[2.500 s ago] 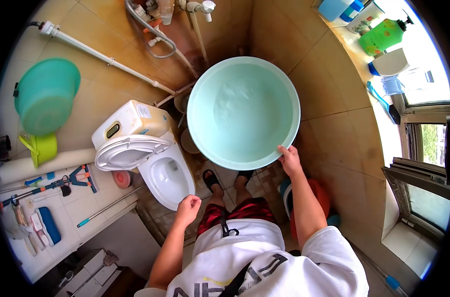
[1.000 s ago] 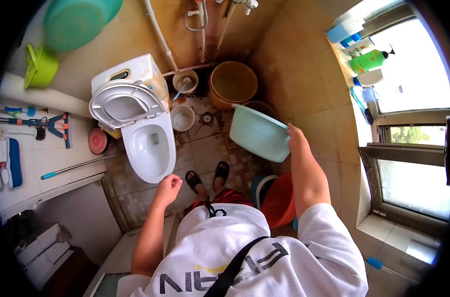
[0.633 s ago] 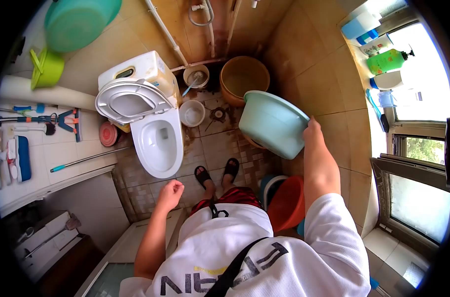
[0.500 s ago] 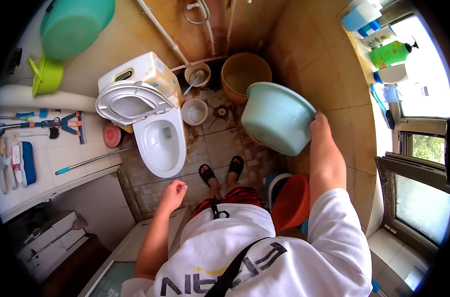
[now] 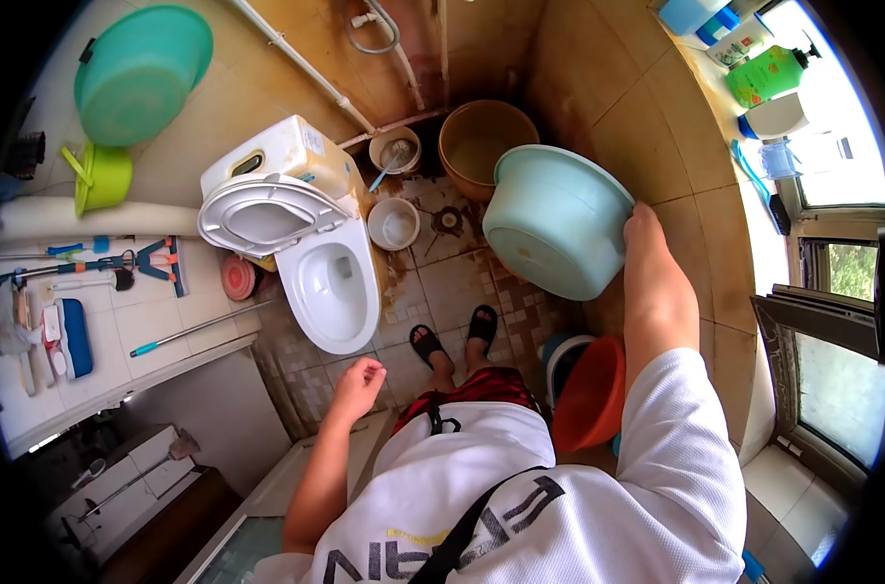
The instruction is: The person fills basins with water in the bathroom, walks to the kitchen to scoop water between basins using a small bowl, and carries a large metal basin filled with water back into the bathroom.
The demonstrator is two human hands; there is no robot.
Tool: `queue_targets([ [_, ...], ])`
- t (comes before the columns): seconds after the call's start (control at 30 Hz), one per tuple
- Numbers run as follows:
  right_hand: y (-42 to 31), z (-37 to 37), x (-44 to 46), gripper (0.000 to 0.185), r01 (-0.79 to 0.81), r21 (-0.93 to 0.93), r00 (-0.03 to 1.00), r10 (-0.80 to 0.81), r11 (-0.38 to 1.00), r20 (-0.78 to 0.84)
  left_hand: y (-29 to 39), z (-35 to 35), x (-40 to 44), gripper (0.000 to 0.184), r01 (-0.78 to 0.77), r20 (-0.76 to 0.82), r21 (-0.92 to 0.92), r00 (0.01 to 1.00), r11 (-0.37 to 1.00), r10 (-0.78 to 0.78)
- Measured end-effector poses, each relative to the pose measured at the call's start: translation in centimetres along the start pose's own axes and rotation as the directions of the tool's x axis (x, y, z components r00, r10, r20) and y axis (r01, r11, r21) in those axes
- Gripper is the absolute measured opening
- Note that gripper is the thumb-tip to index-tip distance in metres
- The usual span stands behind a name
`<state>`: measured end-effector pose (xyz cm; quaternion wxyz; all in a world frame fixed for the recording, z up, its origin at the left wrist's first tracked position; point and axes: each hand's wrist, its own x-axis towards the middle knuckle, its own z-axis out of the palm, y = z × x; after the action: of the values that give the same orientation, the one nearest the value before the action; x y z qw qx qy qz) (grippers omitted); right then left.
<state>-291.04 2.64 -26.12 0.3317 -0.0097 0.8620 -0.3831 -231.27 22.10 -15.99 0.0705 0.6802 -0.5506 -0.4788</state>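
Note:
My right hand (image 5: 642,226) grips the rim of a pale blue plastic basin (image 5: 549,229). The basin is tilted on its side, its rounded outside and part of its base toward me, and its inside is hidden. It hangs beside the tiled wall, just in front of a brown bucket (image 5: 471,156). My left hand (image 5: 358,387) hovers near the front of the white toilet bowl (image 5: 335,292), its fingers curled in and nothing visible in them. The toilet's seat and lid (image 5: 267,216) are raised.
A small white tub (image 5: 394,224) and a bucket with a brush (image 5: 396,151) stand beside the toilet. Near my right side leans a red basin (image 5: 590,394). Green basin (image 5: 143,78) and lime bucket (image 5: 107,180) hang left; bottles (image 5: 768,76) line the windowsill.
The whole view has shifted slightly, so most things appear a little farther right. The blue basin stays in my right hand, tilted much as before. My left hand remains curled.

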Motion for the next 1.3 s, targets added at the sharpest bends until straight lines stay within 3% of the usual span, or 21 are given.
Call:
queue_targets([
  [0.03,0.2,0.2,0.4,0.043,0.002,-0.028,1.000,-0.002,1.000,-0.003,0.0,-0.1,0.0,0.020,0.008,0.005,-0.002,1.000,1.000,-0.008],
  [0.13,2.1,1.2,-0.4,0.035,-0.177,0.363,0.984,0.172,0.915,0.047,0.2,-0.6,-0.5,0.020,-0.012,-0.013,-0.019,1.000,1.000,0.011],
  [0.2,5.3,0.5,-1.9,0.055,-0.279,0.270,0.956,0.239,0.922,0.169,-0.1,-0.9,-0.4,0.020,-0.002,-0.023,-0.058,1.000,0.998,0.001],
  [0.23,8.1,0.4,-2.4,0.055,-0.343,0.298,0.939,0.312,0.891,0.145,-0.4,-0.9,-0.5,0.021,0.002,-0.022,-0.081,1.000,0.997,-0.004],
  [0.27,7.7,-0.9,-7.6,0.055,-0.481,0.072,0.875,0.472,0.874,0.110,-0.9,-0.9,-0.4,0.021,-0.015,-0.031,-0.076,0.999,0.997,0.013],
  [0.3,12.1,-1.2,-6.5,0.039,-0.589,0.040,0.783,0.558,0.807,0.274,-1.6,-1.0,-0.1,0.021,-0.034,-0.045,-0.072,0.999,0.997,0.031],
  [0.37,13.0,-1.8,-16.4,0.046,-0.644,0.013,0.759,0.636,0.765,0.141,-2.3,-1.5,0.0,0.021,-0.053,-0.057,-0.082,0.997,0.995,0.048],
  [0.4,15.7,-1.2,-17.9,0.047,-0.670,0.020,0.727,0.651,0.742,0.220,-2.5,-1.7,0.1,0.022,-0.055,-0.055,-0.094,0.997,0.994,0.050],
  [0.43,20.1,-1.0,-16.8,0.042,-0.706,0.033,0.660,0.640,0.708,0.394,-2.7,-1.9,0.1,0.022,-0.056,-0.053,-0.105,0.997,0.993,0.051],
  [0.47,20.9,-0.9,-19.0,0.037,-0.624,0.079,0.728,0.541,0.778,0.421,-3.2,-2.0,0.2,0.022,-0.057,-0.049,-0.111,0.997,0.992,0.051],
  [0.53,21.5,0.4,-21.1,0.035,-0.434,0.117,0.867,0.379,0.893,0.323,-4.1,-2.4,0.8,0.023,-0.060,-0.042,-0.110,0.998,0.992,0.056],
  [0.63,20.4,1.7,-22.1,0.033,-0.257,0.221,0.942,0.193,0.941,0.274,-5.2,-2.9,1.6,0.022,-0.066,-0.034,-0.086,0.997,0.994,0.064],
  [0.77,15.5,2.4,-25.1,0.025,-0.188,0.135,0.965,0.157,0.973,0.210,-4.7,-3.6,3.0,0.021,-0.014,-0.005,-0.061,1.000,0.998,0.014],
  [0.9,12.7,4.1,-24.9,0.030,-0.102,0.014,0.961,0.095,0.995,0.259,-1.9,-3.6,5.1,0.021,0.020,-0.034,-0.023,0.999,1.000,-0.021],
  [1.0,11.1,6.8,-20.5,0.033,-0.031,0.328,0.892,-0.122,0.944,0.436,0.6,-2.9,7.4,0.022,0.051,-0.055,0.005,0.997,0.999,-0.051],
  [1.07,8.6,9.2,-16.5,0.036,-0.122,0.351,0.861,-0.077,0.929,0.503,2.9,-2.2,9.1,0.021,0.074,-0.045,-0.011,0.996,0.997,-0.075],
  [1.13,6.6,12.3,-11.6,0.032,-0.108,0.318,0.779,-0.119,0.942,0.615,4.3,-1.1,11.1,0.021,0.048,-0.047,-0.022,0.998,0.999,-0.049],
  [1.2,6.3,16.4,-6.1,0.031,-0.203,0.273,0.775,-0.016,0.940,0.631,7.0,-0.8,12.6,0.020,0.073,0.020,0.054,0.997,0.996,-0.074],
  [1.3,5.4,20.5,-2.0,0.028,-0.213,0.187,0.760,0.042,0.959,0.649,8.9,0.2,13.7,0.020,0.054,0.011,0.062,0.998,0.997,-0.055],
])
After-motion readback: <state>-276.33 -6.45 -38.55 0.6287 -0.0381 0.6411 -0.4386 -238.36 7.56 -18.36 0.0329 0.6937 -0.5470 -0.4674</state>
